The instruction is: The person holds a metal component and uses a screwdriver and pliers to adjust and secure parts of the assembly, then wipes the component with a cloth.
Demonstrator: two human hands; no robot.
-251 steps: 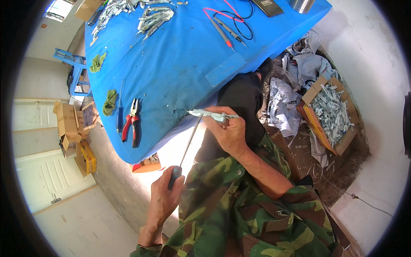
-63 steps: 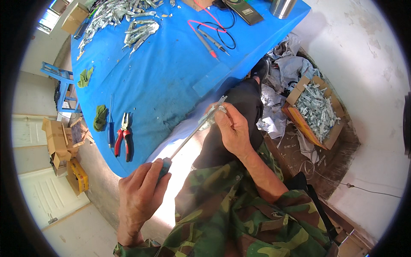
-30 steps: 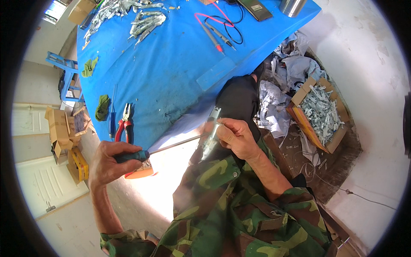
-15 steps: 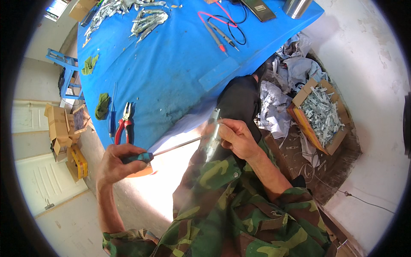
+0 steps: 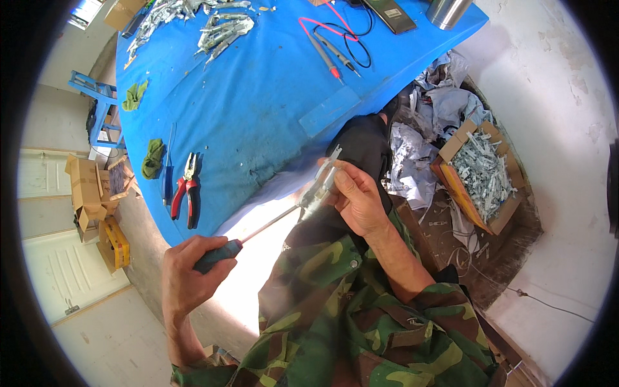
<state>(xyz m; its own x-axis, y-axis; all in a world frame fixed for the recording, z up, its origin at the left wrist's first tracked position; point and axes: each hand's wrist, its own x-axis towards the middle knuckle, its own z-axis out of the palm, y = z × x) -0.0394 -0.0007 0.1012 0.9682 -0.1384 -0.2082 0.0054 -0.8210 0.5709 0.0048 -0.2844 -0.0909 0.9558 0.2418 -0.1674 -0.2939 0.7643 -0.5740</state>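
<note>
My left hand (image 5: 190,274) is wrapped round the teal handle of a screwdriver (image 5: 267,226). The shaft slants up to the right, and its tip meets the lower part of a slim silvery metal piece (image 5: 316,192). That long narrow piece, forked at its upper end, is pinched in the fingers of my right hand (image 5: 362,201) above my lap. Glare blurs its details, and I cannot tell exactly where the tip sits on it. Red-and-black pliers (image 5: 186,190) lie on the blue-covered table (image 5: 238,129), left of the metal piece, beside a second, blue-handled screwdriver (image 5: 168,177).
Similar metal pieces (image 5: 222,32) are heaped on the table's far left. Red and black test probes (image 5: 330,55), a phone (image 5: 390,14) and a steel cup (image 5: 449,11) are at the far right. A carton of metal strips (image 5: 483,174) stands right, near plastic bags (image 5: 412,155). Green cloths (image 5: 153,159) lie left.
My left hand has shifted right and slightly down, so the screwdriver now slants more steeply upward. The metal piece has tilted to the right, and the tip meets it lower down.
</note>
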